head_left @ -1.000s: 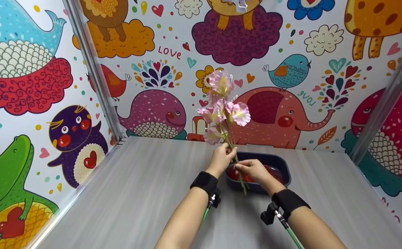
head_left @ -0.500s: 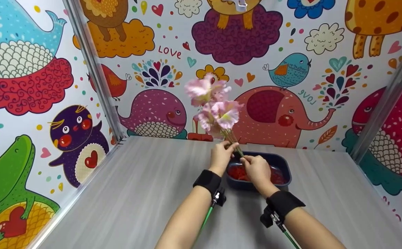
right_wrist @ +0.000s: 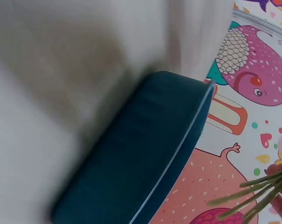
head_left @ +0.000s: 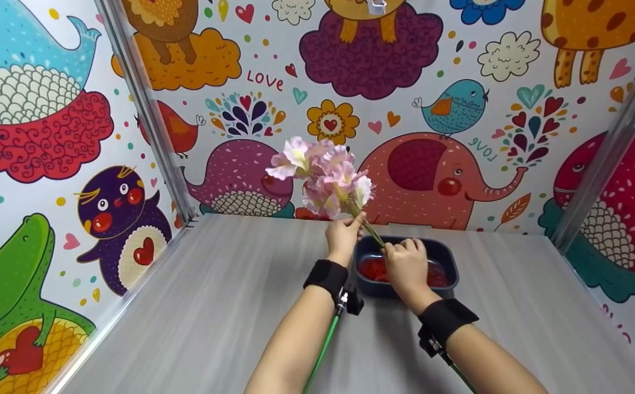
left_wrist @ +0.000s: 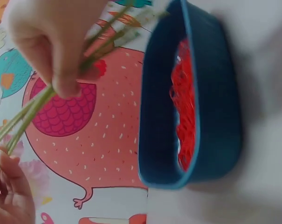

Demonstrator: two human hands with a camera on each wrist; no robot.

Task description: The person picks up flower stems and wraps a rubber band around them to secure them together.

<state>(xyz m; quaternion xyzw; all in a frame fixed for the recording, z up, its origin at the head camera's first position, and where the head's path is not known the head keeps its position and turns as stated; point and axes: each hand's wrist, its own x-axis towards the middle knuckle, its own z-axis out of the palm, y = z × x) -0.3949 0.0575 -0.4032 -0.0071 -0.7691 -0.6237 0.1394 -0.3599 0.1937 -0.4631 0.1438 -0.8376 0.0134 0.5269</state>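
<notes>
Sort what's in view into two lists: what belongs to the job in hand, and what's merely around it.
Job in hand:
- pink flowers, stems gripped by the left hand and right hand
- dark blue tub and its red stringy filling, probably, being right by the hands

Merely around:
- grey table
- cartoon-printed walls
- black wrist straps
- green cables

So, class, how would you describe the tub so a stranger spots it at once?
On the grey table, look toward the far edge, below the elephant picture. There sits the tub, partly hidden by the right hand in the head view. Its dark blue sides around red shreds set it apart from the pink flowers.
</notes>
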